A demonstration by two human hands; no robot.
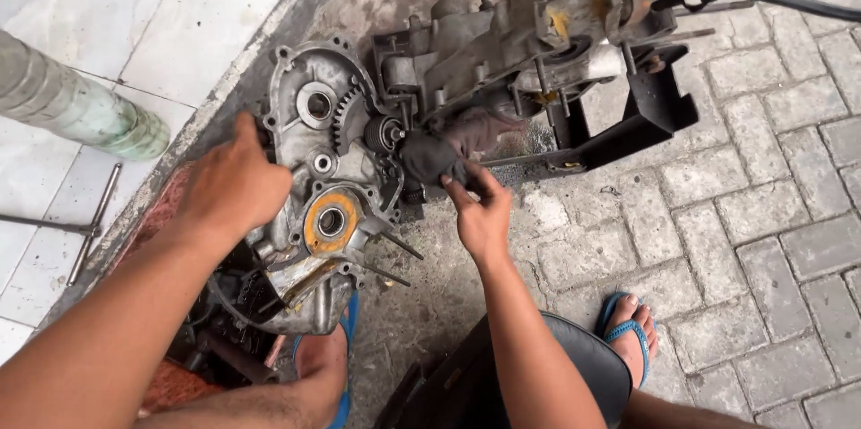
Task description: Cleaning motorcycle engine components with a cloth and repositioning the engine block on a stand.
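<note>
Wiping's underway: right hand (482, 214) pinches a dark rag (439, 153) against the opened engine case (327, 187), while left hand (235, 185) lies flat, steadying it. Case cover's already off, I'd say; grime still everywhere.

Left hand (235, 185) flat; right hand (480, 212) pinching

There is no package, no label, no sign and no screen to see in this view from the head camera. Nothing here carries a printed sticker or a display of any kind.
</note>
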